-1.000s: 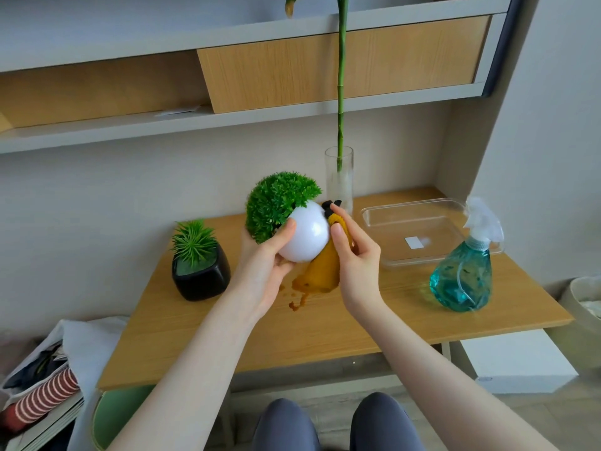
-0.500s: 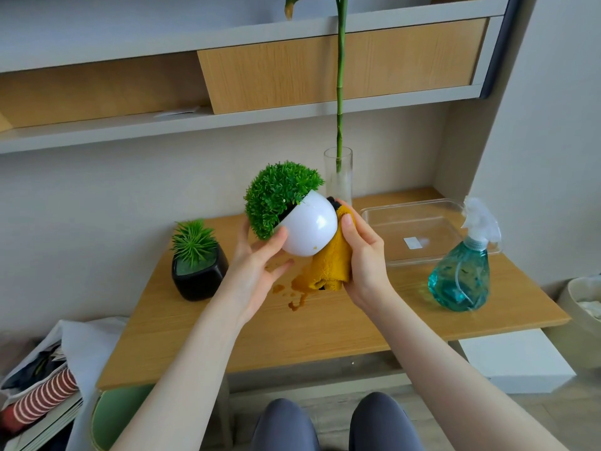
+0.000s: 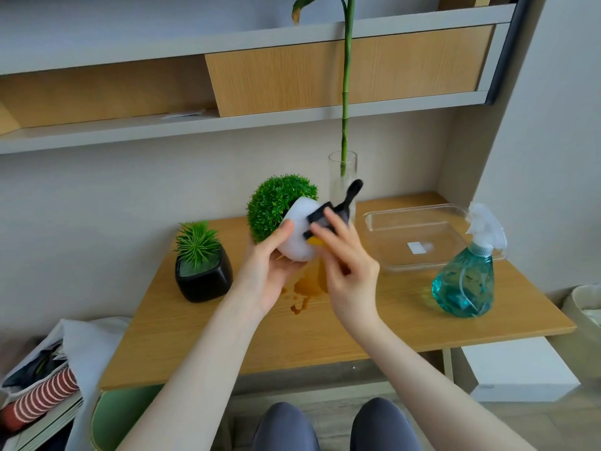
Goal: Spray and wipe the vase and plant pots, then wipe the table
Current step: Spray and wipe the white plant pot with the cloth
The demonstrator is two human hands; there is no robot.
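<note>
Pot first: I have the white pot (image 3: 297, 244) lifted above the table (image 3: 201, 327), tilted left, cupped in my left hand (image 3: 265, 271). My right hand (image 3: 349, 271) presses the yellow cloth (image 3: 314, 241) against its right flank, fingers curled round it.

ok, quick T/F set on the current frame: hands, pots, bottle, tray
1. The left hand holds the white pot up off the table. True.
2. The right hand presses a cloth to the white pot. True.
3. The spray bottle is in the right hand. False: it stands on the table, right of both hands.
4. The black pot lies tipped over. False: it sits upright at the table's left.
5. The clear tray is behind the spray bottle. True.
6. The glass vase holds no stem. False: a green stem stands in it.
</note>
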